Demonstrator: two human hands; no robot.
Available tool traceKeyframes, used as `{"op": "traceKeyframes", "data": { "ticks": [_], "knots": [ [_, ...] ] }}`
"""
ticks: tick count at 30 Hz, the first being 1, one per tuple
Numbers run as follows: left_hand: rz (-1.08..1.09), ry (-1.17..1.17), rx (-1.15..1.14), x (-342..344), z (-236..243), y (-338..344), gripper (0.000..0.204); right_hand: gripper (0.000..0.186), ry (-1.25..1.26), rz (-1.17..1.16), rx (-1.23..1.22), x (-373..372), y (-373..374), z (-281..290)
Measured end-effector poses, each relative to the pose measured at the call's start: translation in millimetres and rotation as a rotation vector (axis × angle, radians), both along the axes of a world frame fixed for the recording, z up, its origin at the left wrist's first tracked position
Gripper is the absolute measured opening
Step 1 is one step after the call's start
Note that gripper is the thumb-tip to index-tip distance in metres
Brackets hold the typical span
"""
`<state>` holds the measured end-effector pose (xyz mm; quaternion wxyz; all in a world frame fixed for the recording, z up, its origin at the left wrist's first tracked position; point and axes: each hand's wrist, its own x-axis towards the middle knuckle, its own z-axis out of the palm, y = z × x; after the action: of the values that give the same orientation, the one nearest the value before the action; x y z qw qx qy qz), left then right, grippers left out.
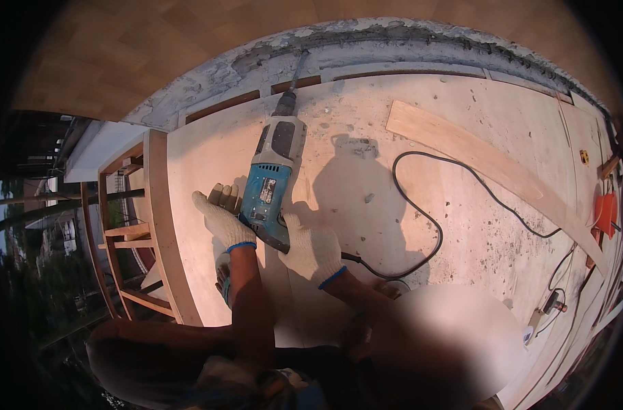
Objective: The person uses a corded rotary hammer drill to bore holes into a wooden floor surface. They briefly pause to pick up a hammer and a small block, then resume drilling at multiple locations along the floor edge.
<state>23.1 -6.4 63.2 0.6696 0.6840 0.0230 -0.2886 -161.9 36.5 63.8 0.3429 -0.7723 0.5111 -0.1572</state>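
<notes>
Two hands in white knitted work gloves with blue cuffs are on the job in my head view, both at a blue and grey corded power drill that lies pointed away from the person, its bit end toward the far edge of the pale plywood surface. I note the left hand resting flat beside the drill's left flank, fingers extended and held together, touching the tool body; a second gloved fingertip cluster shows just above it, and I cannot tell whose it is. The right hand is closed around the drill's lower handle end, fingers wrapped about the grip. A black power cord leaves the handle below the right hand, loops out to the right across the plywood and curls back toward the top, then trails off to the right edge. A long, pale wooden plank lies diagonally on the plywood to the upper right, well apart from the drill. An orange object sits near the right rim; its kind is unclear to me. A rough grey concrete edge runs along the far side of the plywood. A wooden frame structure stands at the left edge of the surface, beside the left hand's side.
</notes>
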Motion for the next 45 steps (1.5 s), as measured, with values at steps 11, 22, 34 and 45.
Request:
{"op": "traceKeyframes", "data": {
  "ticks": [11, 22, 34, 45],
  "knots": [
    [-0.867, 0.277, 0.338, 6, -52, 23, 0.102, 0.071, 0.327, 0.078, 0.152, -23, 43, 13],
    [-0.928, 0.258, 0.178, -89, -69, 16, 0.081, 0.066, 0.215, 0.332, -0.248, -148, -3, 6],
    [-0.848, 0.510, -0.078, -72, -80, 17, 0.079, 0.066, 0.251, 0.351, -0.156, -136, -31, 22],
    [-0.515, 0.566, -0.433, 15, -52, 81, 0.110, 0.047, 0.068, 0.101, -0.014, -20, 41, -34]
  ]
}}
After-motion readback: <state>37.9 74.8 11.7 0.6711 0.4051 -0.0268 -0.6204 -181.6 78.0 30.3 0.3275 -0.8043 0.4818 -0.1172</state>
